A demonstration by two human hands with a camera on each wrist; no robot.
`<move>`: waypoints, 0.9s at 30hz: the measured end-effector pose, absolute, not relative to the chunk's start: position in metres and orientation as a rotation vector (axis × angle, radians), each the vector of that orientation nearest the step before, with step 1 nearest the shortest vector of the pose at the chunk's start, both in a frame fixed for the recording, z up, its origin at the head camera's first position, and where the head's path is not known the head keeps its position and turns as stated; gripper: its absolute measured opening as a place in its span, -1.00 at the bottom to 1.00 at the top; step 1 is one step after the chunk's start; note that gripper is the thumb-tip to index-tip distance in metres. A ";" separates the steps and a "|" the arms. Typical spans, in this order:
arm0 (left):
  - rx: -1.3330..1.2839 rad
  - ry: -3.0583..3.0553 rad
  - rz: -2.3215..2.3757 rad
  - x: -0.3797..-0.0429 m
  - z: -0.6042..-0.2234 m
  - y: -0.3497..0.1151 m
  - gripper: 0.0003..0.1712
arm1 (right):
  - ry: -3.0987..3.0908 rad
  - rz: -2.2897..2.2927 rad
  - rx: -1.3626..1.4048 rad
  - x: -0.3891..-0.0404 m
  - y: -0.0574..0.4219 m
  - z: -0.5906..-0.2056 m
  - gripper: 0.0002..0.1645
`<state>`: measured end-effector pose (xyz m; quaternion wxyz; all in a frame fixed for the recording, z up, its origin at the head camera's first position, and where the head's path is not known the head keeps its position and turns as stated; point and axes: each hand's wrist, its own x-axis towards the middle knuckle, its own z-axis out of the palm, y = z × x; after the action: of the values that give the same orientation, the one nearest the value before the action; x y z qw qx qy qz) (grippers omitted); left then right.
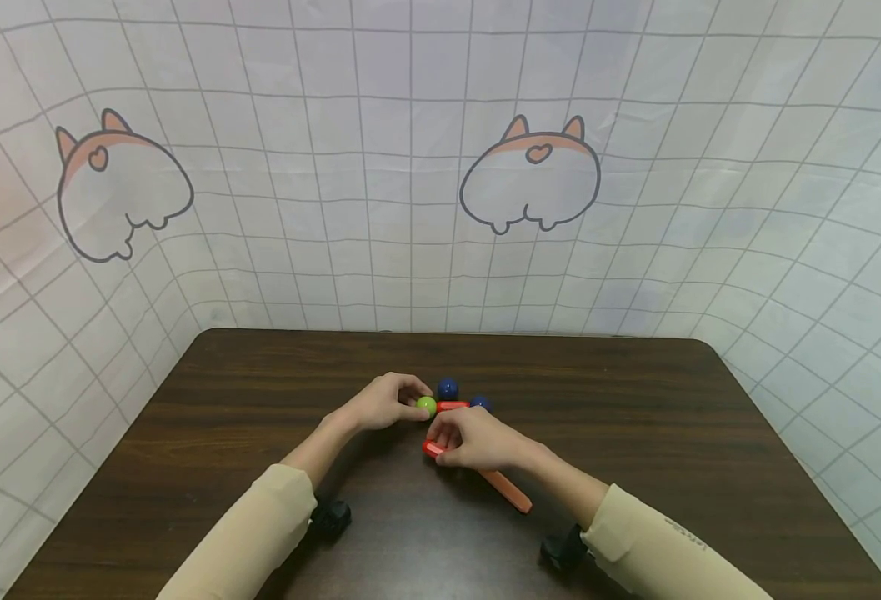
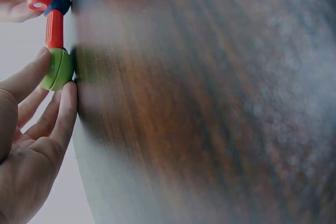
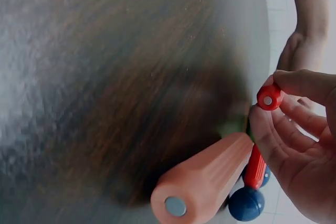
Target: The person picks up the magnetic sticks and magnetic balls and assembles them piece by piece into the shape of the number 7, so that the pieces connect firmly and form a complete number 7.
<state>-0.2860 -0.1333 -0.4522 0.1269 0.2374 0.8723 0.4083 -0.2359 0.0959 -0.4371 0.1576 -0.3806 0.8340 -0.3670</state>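
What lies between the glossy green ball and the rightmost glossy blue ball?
A short, red, ridged stick lies between the green ball and that blue ball; the head view shows it.

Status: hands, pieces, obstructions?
Left hand pinches green ball. Right hand pinches red stick. Second red stick between green ball and a blue ball. Orange stick near right hand, possible snag.

Tabletop point(image 1: 635, 450): short rod point(image 1: 453, 406) between left ball point(image 1: 427, 407) and right ball point(image 1: 481, 403), rear ball point(image 1: 448, 389) behind it. Long rod point(image 1: 509, 492) lies front-right.
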 end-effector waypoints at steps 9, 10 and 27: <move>0.700 2.544 1.182 -0.285 -0.450 -0.133 -0.67 | 2.372 -0.997 -1.093 -0.229 0.092 -0.435 -0.78; 0.699 2.545 1.181 -0.285 -0.451 -0.133 -0.67 | 2.366 -0.997 -1.091 -0.228 0.092 -0.435 -0.77; 0.689 2.546 1.173 -0.285 -0.451 -0.133 -0.67 | 2.257 -1.021 -1.090 -0.213 0.083 -0.438 -0.75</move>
<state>-0.2855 -0.1328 -0.4512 0.1271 0.2369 0.8749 0.4029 -0.2127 0.0833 -0.4378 0.2158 -0.3932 0.8143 -0.3684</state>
